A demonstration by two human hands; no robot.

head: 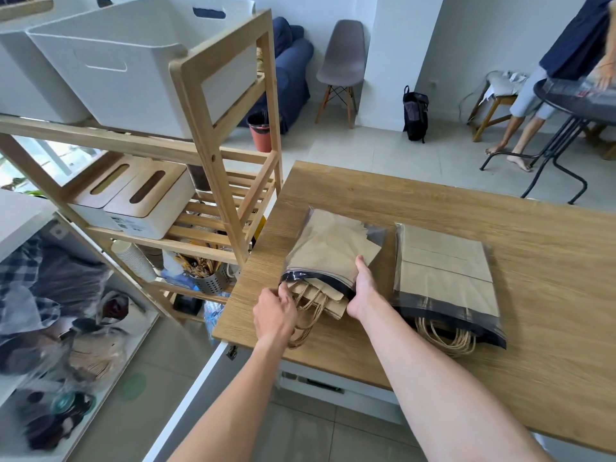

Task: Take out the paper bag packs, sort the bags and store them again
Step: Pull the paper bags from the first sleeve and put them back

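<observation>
Two clear plastic packs of brown paper bags lie on the wooden table (500,208). The left pack (328,248) has its dark open mouth toward me, with bags and twisted paper handles (311,315) sticking out. My left hand (275,311) pinches the near edge of that mouth and the bags there. My right hand (363,288) lies flat on the pack's right side, gripping its edge. The right pack (445,271) rests untouched beside it, its handles (446,338) spilling out toward me.
A wooden shelf unit (206,128) stands to the left with white bins (113,61), tissue boxes (146,201) and a metal utensil holder (210,281). Behind the table are a grey chair (343,58), a black bag (415,111) and a person (533,95) at a round dark table (583,105).
</observation>
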